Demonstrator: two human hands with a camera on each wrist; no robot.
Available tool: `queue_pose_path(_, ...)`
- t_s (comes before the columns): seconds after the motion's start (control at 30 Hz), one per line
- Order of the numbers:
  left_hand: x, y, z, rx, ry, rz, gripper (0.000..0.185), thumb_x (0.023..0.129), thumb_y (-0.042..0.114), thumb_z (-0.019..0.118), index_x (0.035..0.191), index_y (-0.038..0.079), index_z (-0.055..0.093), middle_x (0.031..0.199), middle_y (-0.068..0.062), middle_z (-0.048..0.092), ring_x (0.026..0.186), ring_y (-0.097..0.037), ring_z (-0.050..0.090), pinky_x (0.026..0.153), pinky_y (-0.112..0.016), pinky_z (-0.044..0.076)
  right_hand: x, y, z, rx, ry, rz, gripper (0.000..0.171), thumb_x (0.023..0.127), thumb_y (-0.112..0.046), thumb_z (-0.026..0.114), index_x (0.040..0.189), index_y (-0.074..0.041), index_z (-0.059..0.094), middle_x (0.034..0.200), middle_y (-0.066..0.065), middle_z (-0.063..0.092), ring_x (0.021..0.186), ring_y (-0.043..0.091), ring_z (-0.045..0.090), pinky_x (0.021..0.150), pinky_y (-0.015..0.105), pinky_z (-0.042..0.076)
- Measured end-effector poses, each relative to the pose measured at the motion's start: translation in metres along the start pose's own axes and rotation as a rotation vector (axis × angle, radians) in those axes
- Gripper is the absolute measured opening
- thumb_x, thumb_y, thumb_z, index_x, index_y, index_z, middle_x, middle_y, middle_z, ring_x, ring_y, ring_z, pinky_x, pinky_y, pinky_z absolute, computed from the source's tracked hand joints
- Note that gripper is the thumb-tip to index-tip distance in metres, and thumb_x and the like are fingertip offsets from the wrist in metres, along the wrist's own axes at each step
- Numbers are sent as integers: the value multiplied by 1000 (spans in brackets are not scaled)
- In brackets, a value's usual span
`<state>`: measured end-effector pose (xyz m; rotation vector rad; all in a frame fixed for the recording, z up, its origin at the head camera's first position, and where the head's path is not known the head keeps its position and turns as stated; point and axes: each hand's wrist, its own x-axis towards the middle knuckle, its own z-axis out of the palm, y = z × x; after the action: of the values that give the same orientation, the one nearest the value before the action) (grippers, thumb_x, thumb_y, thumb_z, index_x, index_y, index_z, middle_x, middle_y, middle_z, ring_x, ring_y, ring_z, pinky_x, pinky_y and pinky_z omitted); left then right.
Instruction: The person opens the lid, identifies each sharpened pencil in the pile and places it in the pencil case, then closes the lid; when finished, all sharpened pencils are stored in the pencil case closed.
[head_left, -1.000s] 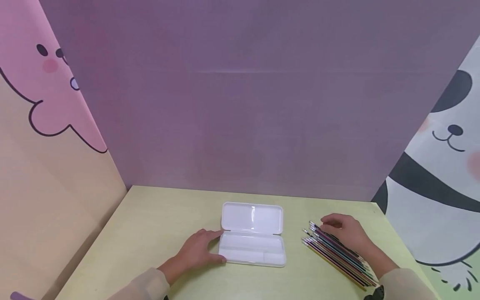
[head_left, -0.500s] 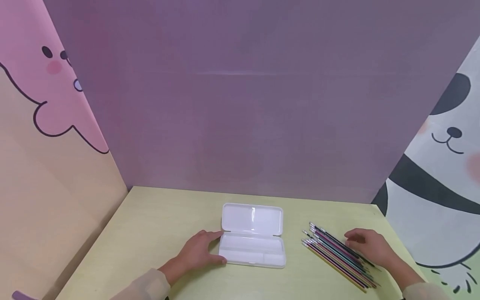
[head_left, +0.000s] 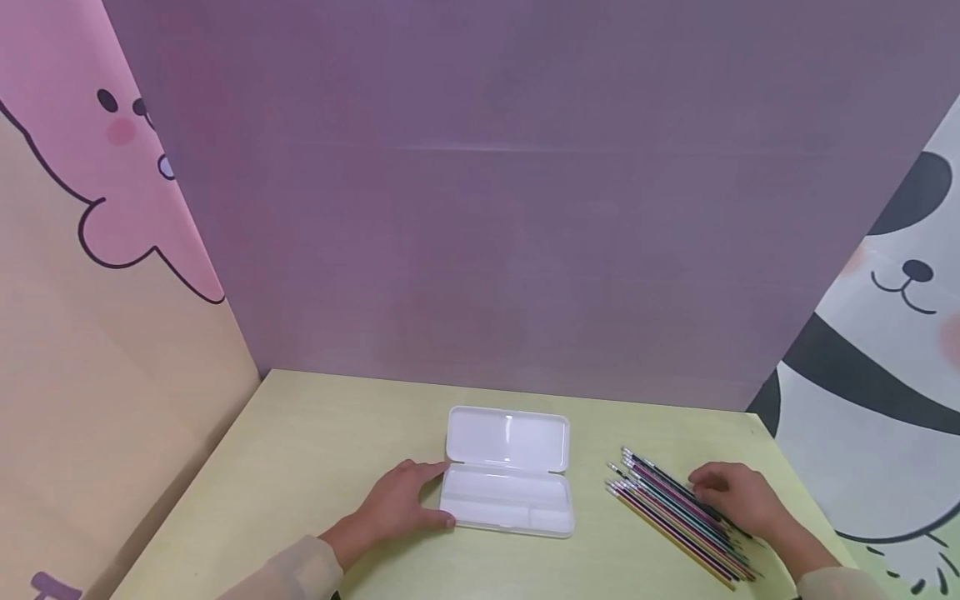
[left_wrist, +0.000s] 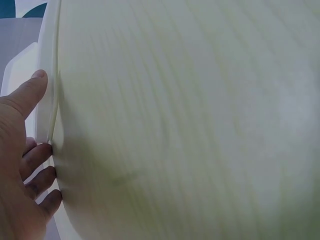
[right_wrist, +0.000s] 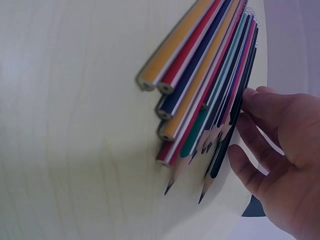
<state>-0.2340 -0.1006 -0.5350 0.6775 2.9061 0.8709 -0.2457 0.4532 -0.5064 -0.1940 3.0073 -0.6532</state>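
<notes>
Right hand (head_left: 738, 498) resting on the far edge of a fan of coloured pencils (head_left: 678, 521), fingers loosely bent against the outermost dark pencil, nothing lifted clear. In the wrist view, fingertips (right_wrist: 252, 95) touching that dark shaft, sharpened points aimed toward the wrist. Left hand (head_left: 397, 504) laid flat against the left end of the open white pencil case (head_left: 510, 500), thumb on the near corner, fingers straight along the wall; bracing, not gripping.

Best done, probably, by rolling one pencil away from the rest with the fingertips before pinching it, since the slim shafts lie tight together and several may come at once. Keeping the case steadied with the left hand looks wise: light plastic on a smooth bench (head_left: 315, 467) would likely slide.

Pencils: thin, glossy, painted orange, red, navy, teal, black. Case: translucent white plastic, rounded corners, lid folded back flat, shallow tray with a divider. Bench: pale yellow-green, faint wood grain.
</notes>
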Motion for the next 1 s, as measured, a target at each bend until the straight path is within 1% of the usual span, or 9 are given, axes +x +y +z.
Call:
queue_pose_path(0.13,1,-3,2,-1,4,8,91,75,58,84,148,11,56,129,-3,68,105,-18,56,97,-41,52,1,0,-1,-20,8,-17,15,90,-7,75,105,-9,75,96,4,76,88,21,71,78,39,59)
queue_pose_path(0.3,2,-5,6,9,-3,7,92,75,59,84,148,11,55,131,-1,68,106,-16,56,98,-39,52,2,0,-2,-44,10,-39,12,89,-8,75,102,-9,76,95,4,76,86,21,71,78,41,59)
queue_pose_path(0.43,4,-6,7,30,0,26,92,74,59,84,147,11,56,133,0,67,107,-16,55,99,-39,52,3,-2,-2,-54,-14,-42,13,90,-9,74,102,-8,77,96,5,76,87,22,72,79,43,60)
queue_pose_path(0.53,6,-7,6,41,3,49,91,73,58,85,146,11,57,134,0,67,111,-18,55,101,-41,51,4,-4,-2,-54,-44,-24,13,91,-9,73,103,-7,77,97,5,76,87,21,70,81,46,60)
queue_pose_path(0.67,9,-7,5,53,-9,67,92,73,58,86,146,11,57,137,-2,66,119,-22,55,105,-45,50,7,-6,-2,-58,-63,-19,12,91,-7,72,102,-6,77,96,5,75,85,18,67,80,45,59)
queue_pose_path(0.83,12,-9,6,59,-19,75,92,73,59,85,147,12,56,139,-3,64,124,-24,54,108,-50,47,9,-5,-3,-99,-28,-72,11,90,-8,72,99,-7,77,92,2,75,82,17,68,75,40,58)
queue_pose_path(0.93,13,-10,6,51,-20,73,92,73,59,85,147,12,56,140,-4,63,125,-25,54,109,-51,46,11,-10,-7,-111,0,-115,10,89,-7,73,99,-8,76,93,3,75,82,18,69,74,41,59)
queue_pose_path(1.0,13,-11,5,40,-19,72,92,73,58,85,147,12,56,140,-4,63,125,-25,54,110,-51,46,13,-15,-10,-108,14,-136,10,89,-7,74,99,-9,76,94,3,75,84,20,70,76,42,61)
